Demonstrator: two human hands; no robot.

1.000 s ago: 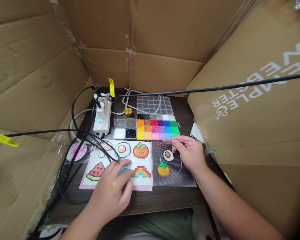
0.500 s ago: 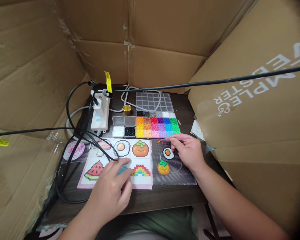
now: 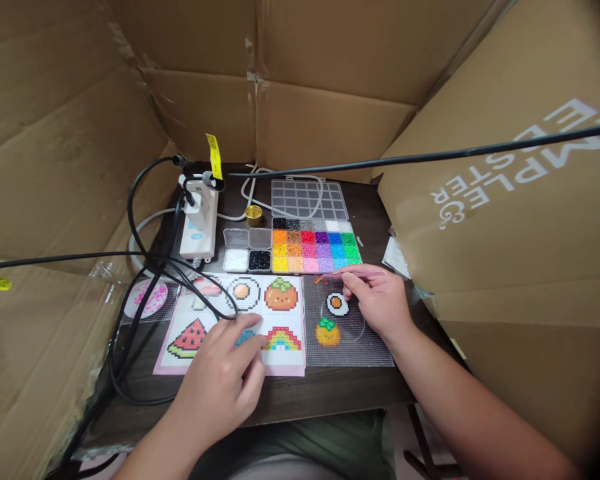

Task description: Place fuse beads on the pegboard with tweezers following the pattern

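My right hand (image 3: 380, 297) pinches a pair of pink tweezers (image 3: 353, 272) over the far part of a clear pegboard (image 3: 353, 353). The tweezer tip is close to a small group of red and orange beads (image 3: 321, 280); whether it holds a bead is too small to tell. On the pegboard lie a fried egg of beads (image 3: 337, 304) and an orange persimmon of beads (image 3: 327, 333). My left hand (image 3: 230, 367) rests on the pattern sheet (image 3: 280, 367), index finger stretched out, partly covering a blue picture beside the rainbow picture (image 3: 283, 339).
Behind the sheet stands a sorted bead box (image 3: 315, 248) with its clear lid raised. Left of it are small boxes of white beads (image 3: 237, 260) and black beads (image 3: 259, 259), and a gold tin (image 3: 254, 215). Black cables (image 3: 145, 257) run over a power strip (image 3: 203, 227) and the sheet.
The camera view has shifted slightly. My right hand and the tweezers have moved very little, staying near the red and orange beads. My left hand keeps its place on the sheet.
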